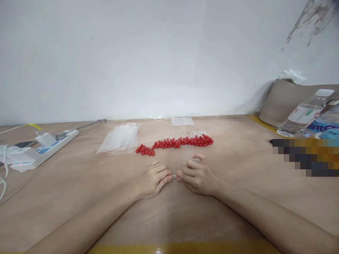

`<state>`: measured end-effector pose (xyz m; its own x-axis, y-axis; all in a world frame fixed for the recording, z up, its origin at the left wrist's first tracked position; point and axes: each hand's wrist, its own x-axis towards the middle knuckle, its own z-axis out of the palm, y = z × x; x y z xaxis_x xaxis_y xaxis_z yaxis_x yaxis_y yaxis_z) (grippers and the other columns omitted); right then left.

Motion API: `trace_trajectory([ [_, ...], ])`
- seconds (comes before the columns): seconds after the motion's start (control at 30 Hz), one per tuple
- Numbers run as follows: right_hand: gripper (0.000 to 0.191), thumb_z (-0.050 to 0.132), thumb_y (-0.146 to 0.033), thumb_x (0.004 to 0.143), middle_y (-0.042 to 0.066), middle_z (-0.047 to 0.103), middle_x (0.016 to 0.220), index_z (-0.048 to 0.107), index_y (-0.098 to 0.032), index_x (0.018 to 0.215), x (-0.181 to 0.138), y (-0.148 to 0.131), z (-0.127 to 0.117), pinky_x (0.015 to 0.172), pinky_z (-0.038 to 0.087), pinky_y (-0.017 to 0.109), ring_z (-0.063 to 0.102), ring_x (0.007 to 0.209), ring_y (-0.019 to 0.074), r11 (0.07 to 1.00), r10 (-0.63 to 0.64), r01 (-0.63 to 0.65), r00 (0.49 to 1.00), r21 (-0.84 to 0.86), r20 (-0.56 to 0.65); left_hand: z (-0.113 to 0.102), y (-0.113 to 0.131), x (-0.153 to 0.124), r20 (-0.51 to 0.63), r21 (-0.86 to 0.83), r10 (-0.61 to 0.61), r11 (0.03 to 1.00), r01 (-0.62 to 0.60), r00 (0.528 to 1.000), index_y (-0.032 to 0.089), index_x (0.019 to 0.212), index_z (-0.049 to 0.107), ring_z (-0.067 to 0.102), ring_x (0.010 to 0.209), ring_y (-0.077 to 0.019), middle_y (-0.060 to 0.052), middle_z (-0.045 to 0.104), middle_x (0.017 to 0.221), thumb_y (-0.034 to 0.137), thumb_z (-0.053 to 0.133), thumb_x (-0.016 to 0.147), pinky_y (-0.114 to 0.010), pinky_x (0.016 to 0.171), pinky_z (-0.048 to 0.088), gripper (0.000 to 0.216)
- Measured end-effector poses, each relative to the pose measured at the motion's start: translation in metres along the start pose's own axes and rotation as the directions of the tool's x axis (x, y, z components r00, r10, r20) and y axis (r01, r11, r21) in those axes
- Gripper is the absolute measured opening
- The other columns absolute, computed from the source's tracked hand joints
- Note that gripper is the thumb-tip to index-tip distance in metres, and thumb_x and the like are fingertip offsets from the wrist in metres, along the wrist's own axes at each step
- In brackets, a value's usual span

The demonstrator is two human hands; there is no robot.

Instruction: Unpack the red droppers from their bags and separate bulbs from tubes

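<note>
Lower center of frame: left hand and right hand both pinching a thin clear tube, one at each end, fingertips nearly meeting. Loose clear tubes lie just past the right hand, then a row of red-bulbed tubes at center, red bulbs left of it. Clear bags sit left of center, a small white packet behind by the wall.

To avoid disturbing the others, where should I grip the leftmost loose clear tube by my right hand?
Probably pinch the leftmost clear tube midway along, from the left: it points away from you, neighbouring tubes at its right, red bulbs beyond its far end.
</note>
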<state>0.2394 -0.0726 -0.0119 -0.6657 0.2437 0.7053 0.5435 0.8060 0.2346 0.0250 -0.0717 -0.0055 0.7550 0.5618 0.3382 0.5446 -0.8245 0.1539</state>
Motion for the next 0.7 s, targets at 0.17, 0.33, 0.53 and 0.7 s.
trace_trajectory([
  [0.17, 0.017, 0.046, -0.017, 0.085, -0.007, 0.053, 0.056, 0.059, -0.026, 0.09, -0.006, -0.001, -0.002, 0.087, 0.02, 0.034, 0.044, 0.063, 0.0076, 1.0, -0.02, 0.02, 1.0, -0.002, -0.016, -0.005, 0.0, -0.003, 0.042, -0.022, 0.015, 1.0, -0.014, 0.999, 0.016, 0.077, 0.053, 0.048, 0.07, -0.0146, -0.003, 0.052, 0.071, 0.023, 0.028, 0.091, -0.031, 0.073, 0.035, 0.03],
  [0.33, 0.018, 0.047, -0.023, 0.084, -0.007, 0.057, 0.059, 0.061, -0.031, 0.092, -0.017, 0.016, -0.005, 0.084, 0.021, 0.033, 0.047, 0.064, 0.0085, 0.988, 0.154, -0.154, 0.988, -0.03, -0.001, -0.011, -0.01, -0.015, -0.036, -0.124, -0.129, 0.985, 0.123, 0.991, 0.017, 0.07, 0.049, 0.049, 0.068, -0.0141, -0.002, 0.052, 0.068, 0.024, 0.026, 0.091, -0.029, 0.073, 0.037, 0.032],
  [0.53, 0.023, 0.043, -0.027, 0.082, 0.002, 0.064, 0.071, 0.065, -0.022, 0.087, -0.024, 0.047, -0.001, 0.075, 0.024, 0.032, 0.054, 0.069, 0.0134, 0.705, 0.705, -0.707, 0.707, -0.052, -0.063, -0.03, -0.04, -0.014, -0.226, -0.257, -0.471, 0.873, 0.415, 0.853, 0.018, 0.095, 0.056, 0.052, 0.088, -0.017, -0.004, 0.056, 0.091, 0.027, 0.025, 0.089, -0.03, 0.08, 0.039, 0.032],
  [0.7, 0.023, 0.045, -0.026, 0.073, -0.002, 0.063, 0.064, 0.06, -0.022, 0.09, -0.03, 0.055, 0.001, 0.071, 0.025, 0.031, 0.056, 0.063, 0.015, 0.55, 0.835, -0.826, 0.546, -0.125, 0.069, -0.054, -0.072, -0.005, -0.269, -0.144, -0.629, 0.775, 0.615, 0.73, 0.016, 0.105, 0.056, 0.054, 0.075, -0.017, -0.003, 0.055, 0.077, 0.031, 0.035, 0.081, -0.03, 0.072, 0.042, 0.035],
])
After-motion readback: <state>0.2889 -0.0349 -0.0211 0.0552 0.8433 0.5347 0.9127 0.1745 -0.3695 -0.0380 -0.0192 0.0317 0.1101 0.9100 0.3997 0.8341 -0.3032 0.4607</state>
